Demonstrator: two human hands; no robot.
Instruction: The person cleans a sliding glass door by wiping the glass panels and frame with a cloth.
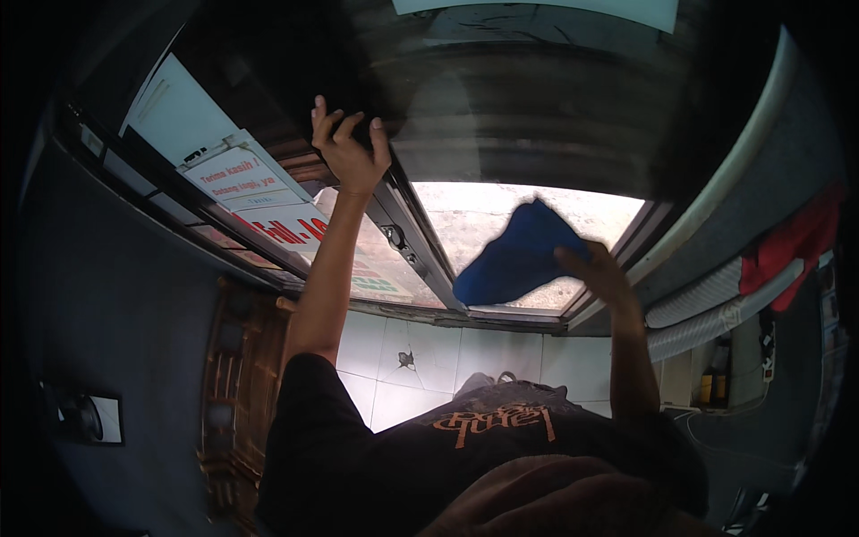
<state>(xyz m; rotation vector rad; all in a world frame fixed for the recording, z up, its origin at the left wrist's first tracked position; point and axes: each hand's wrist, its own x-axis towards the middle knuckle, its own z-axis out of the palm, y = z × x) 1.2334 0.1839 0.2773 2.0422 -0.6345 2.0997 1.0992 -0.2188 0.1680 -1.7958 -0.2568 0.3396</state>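
The right hand [594, 269], right of the frame's centre, is closed on one edge of a dark blue, soft fabric cloth [512, 259], fingers bent around it with the thumb side hidden. The cloth hangs out to the left of that hand in a rough triangle, its peak near the middle of the frame and its lower left corner close to the foot of a dark, narrow door frame [413, 234]. Behind it lies a bright strip of pale ground [591, 210]. Left of centre in the upper part, the left hand [351, 154] is raised with its fingers spread and slightly curled, at the dark upper part of the door; whether its fingertips touch the surface cannot be told. Just below and right of it, a metal door lock [395, 237] sits on the frame. White rectangular signs with red lettering [246, 179] run along the upper left. At the lower centre, white square floor tiles [501, 358] show beyond a black shirt with orange print [497, 425], one tile cracked around a dark hole. A brown slatted wooden seat [242, 358] stands at the lower left; a bright red cloth [796, 246] hangs at the right edge.
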